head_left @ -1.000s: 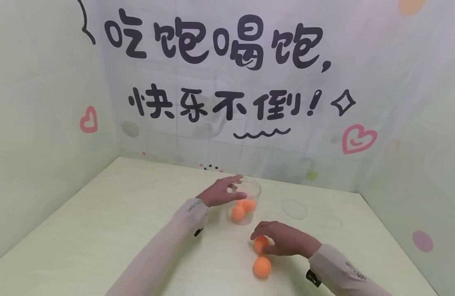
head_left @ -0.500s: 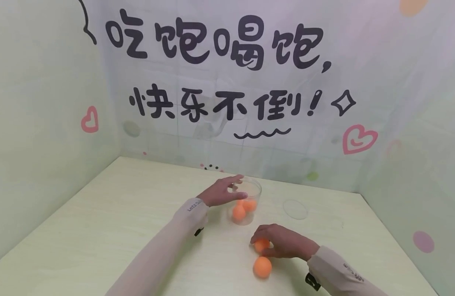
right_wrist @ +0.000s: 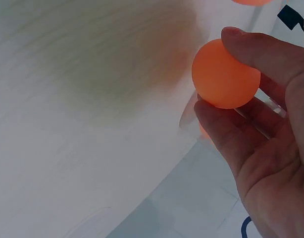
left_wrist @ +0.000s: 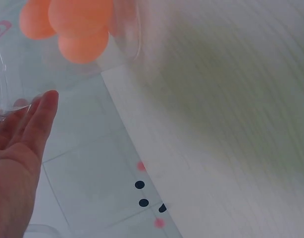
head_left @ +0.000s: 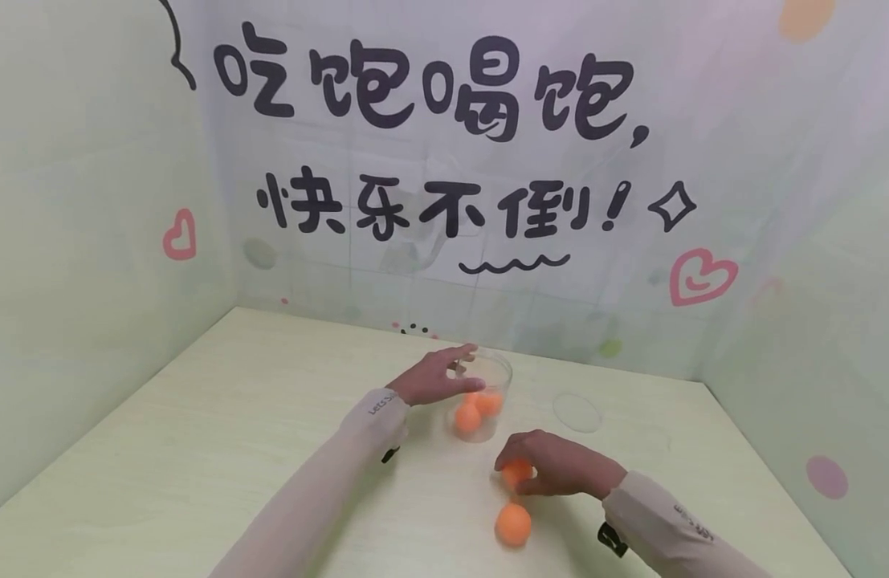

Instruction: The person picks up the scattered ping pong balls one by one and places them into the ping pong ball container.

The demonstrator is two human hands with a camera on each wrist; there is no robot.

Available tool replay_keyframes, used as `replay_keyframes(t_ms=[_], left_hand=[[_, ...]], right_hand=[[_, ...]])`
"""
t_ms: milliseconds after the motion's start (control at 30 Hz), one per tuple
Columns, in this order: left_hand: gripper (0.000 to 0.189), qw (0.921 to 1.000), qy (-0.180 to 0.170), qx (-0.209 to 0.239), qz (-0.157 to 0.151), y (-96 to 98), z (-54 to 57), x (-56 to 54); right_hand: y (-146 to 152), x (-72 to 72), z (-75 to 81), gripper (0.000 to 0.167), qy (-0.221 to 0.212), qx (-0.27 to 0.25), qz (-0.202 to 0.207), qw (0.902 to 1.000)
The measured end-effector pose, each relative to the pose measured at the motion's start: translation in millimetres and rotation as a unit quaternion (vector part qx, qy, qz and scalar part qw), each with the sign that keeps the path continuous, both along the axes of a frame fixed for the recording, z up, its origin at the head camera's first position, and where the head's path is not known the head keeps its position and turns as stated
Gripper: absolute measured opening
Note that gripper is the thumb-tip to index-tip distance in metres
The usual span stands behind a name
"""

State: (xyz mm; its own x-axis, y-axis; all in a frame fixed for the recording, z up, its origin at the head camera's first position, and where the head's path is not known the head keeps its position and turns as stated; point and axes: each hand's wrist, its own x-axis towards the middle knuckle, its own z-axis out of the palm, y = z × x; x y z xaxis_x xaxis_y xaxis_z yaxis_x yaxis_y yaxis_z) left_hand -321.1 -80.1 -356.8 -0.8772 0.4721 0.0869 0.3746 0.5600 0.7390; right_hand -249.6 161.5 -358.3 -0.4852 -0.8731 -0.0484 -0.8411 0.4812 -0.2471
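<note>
My left hand holds a clear plastic jar near its open rim, thumb on the near side and fingers around the far side. Inside it lie several orange ping-pong balls, seen close up through the wall in the left wrist view. In front of the jar, my right hand pinches another orange ping-pong ball between thumb and fingers, low over the table. One more loose ping-pong ball lies on the table just nearer to me.
A thin clear round disc, like a lid, lies flat to the right of the jar. The pale wooden table meets a printed cloth backdrop behind, with cloth walls on both sides.
My right hand has tightened on its ball and drawn it slightly away from the loose one. The left hand and jar stay in place; the head view has tilted a little.
</note>
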Motion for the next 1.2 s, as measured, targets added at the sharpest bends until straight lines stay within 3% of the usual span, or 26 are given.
replay_keyframes(t_ms=[533,833,1200], left_hand=[[0.077,0.9999,-0.015,-0.003,-0.005,4.3,1.2,-1.6],[0.076,0.9999,-0.011,0.002,-0.008,0.7,3.6,-1.1],[0.081,0.9999,0.003,0.002,-0.016,-1.3,-2.4,-2.7]], right_hand=[[15.3,-22.8,42.4,0.026,0.029,0.030,-0.060,0.9973],[17.3,-42.8,80.6,0.027,0.047,0.025,-0.098,0.9938],[2.8,-66.1,122.4,0.029,0.073,0.006,-0.134,0.9883]])
